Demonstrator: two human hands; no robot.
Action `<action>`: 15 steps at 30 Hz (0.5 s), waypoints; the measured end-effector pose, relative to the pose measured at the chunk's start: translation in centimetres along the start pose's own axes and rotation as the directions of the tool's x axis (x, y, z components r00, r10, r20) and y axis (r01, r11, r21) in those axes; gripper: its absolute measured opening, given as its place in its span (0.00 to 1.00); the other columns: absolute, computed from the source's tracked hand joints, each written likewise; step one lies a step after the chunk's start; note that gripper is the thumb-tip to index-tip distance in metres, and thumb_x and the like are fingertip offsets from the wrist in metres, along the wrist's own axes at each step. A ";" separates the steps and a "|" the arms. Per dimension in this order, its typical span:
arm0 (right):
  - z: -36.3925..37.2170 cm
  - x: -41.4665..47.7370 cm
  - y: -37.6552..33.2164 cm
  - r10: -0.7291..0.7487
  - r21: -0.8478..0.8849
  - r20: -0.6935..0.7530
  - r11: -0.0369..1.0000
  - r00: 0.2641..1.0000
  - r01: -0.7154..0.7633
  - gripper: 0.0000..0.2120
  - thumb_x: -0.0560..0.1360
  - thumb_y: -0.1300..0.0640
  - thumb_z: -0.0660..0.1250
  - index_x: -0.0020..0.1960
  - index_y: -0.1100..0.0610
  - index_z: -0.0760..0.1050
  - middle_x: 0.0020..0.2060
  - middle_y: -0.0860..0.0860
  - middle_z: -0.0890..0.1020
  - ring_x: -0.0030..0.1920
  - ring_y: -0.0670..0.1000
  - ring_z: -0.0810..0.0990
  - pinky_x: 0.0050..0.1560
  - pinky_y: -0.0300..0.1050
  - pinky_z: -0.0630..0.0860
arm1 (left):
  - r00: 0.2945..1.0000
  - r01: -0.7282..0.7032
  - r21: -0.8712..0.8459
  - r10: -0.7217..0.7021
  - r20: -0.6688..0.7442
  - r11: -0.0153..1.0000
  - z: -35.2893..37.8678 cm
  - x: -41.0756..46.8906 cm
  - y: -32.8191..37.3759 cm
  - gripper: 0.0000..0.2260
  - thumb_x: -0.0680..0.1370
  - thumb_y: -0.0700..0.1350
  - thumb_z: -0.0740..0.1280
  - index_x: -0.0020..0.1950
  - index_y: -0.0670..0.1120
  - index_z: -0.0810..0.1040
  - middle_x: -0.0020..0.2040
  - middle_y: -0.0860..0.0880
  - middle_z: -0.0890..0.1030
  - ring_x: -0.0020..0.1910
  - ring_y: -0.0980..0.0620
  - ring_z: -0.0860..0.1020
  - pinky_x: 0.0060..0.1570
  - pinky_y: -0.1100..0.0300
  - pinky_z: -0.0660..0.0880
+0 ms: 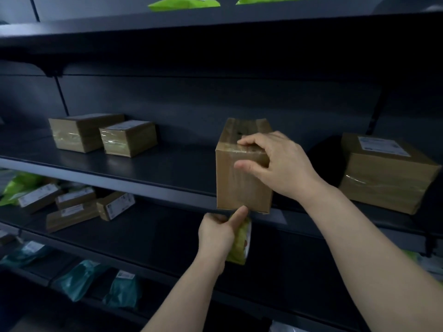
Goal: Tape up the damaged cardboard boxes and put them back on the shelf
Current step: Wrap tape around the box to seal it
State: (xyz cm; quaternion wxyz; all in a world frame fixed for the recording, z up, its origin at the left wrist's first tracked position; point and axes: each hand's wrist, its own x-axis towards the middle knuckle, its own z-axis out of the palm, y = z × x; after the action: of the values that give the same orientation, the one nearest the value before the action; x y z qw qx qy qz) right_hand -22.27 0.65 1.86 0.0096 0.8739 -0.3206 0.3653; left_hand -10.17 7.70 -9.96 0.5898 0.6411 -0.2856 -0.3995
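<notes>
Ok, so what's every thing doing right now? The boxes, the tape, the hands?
Box: upright at the shelf edge, tape over its top and front.
Tape roll: under the box, in the left hand.
Left hand: grips the tape roll, thumb at the box's bottom edge.
Right hand: holds the box's top edge.
Small boxes: taped, on the shelf.
Big box: taped, on the shelf.

Matt cardboard box [242,185], glossy tape [249,149], dark shelf [167,164]

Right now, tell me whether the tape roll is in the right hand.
No, the left hand grips the tape roll; the right hand holds the box.
</notes>
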 end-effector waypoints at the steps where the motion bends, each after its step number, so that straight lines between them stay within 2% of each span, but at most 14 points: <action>1: 0.2 0.1 0.0 0.016 0.007 -0.006 1.000 1.000 -0.016 0.20 0.74 0.39 0.64 0.62 0.46 0.76 0.56 0.42 0.80 0.57 0.43 0.72 0.58 0.44 0.71 | 0.998 -0.054 0.035 0.055 -0.034 0.998 0.0 -0.2 0.1 0.29 0.65 0.63 0.78 0.53 0.44 0.78 0.48 0.46 0.84 0.44 0.49 0.84 0.47 0.51 0.82; 4: -0.3 0.3 -0.7 0.040 0.053 -0.069 0.998 0.997 -0.037 0.17 0.75 0.42 0.67 0.61 0.47 0.78 0.47 0.40 0.77 0.53 0.44 0.74 0.55 0.45 0.73 | 0.982 -0.173 0.046 0.176 -0.062 0.984 0.1 -2.1 1.2 0.19 0.72 0.55 0.76 0.54 0.48 0.72 0.49 0.47 0.81 0.45 0.50 0.82 0.48 0.51 0.82; 7: -3.4 2.0 -1.4 0.094 0.081 -0.151 0.993 0.984 -0.083 0.16 0.75 0.41 0.66 0.60 0.44 0.78 0.47 0.41 0.80 0.51 0.46 0.77 0.51 0.44 0.73 | 0.959 -0.282 -0.119 0.278 -0.053 0.952 -0.8 -4.6 4.3 0.15 0.74 0.50 0.75 0.54 0.47 0.74 0.44 0.45 0.84 0.36 0.51 0.83 0.34 0.58 0.79; 9: -6.2 4.3 -1.3 0.198 0.178 -0.190 0.970 0.962 -0.164 0.15 0.73 0.38 0.66 0.56 0.43 0.77 0.47 0.44 0.83 0.49 0.47 0.80 0.50 0.44 0.75 | 0.938 -0.344 -0.233 0.345 -0.039 0.910 -2.0 -6.4 7.6 0.18 0.72 0.50 0.76 0.55 0.45 0.75 0.37 0.45 0.82 0.27 0.54 0.78 0.25 0.61 0.74; 12: -8.2 7.6 -0.6 0.330 0.229 -0.038 0.922 0.943 -0.313 0.18 0.71 0.37 0.68 0.51 0.50 0.76 0.41 0.46 0.80 0.44 0.47 0.78 0.43 0.43 0.73 | 0.892 -0.411 -0.329 0.450 0.047 0.850 -2.9 -8.0 11.1 0.29 0.65 0.55 0.75 0.61 0.42 0.73 0.32 0.47 0.81 0.20 0.55 0.72 0.20 0.64 0.69; 15: -7.9 9.2 0.3 0.364 0.285 0.084 0.883 0.928 -0.372 0.21 0.72 0.38 0.68 0.51 0.55 0.77 0.43 0.49 0.80 0.44 0.49 0.77 0.41 0.43 0.71 | 0.895 -0.379 -0.345 0.436 0.100 0.858 -2.4 -7.0 12.4 0.30 0.70 0.53 0.75 0.65 0.38 0.73 0.27 0.51 0.78 0.19 0.56 0.71 0.19 0.64 0.68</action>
State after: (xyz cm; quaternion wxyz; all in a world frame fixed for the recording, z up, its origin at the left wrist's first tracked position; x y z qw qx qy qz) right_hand -22.57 -2.68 13.54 -0.1951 0.7938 -0.4223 0.3917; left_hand -10.41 13.08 3.41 0.7289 0.4251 -0.3978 -0.3603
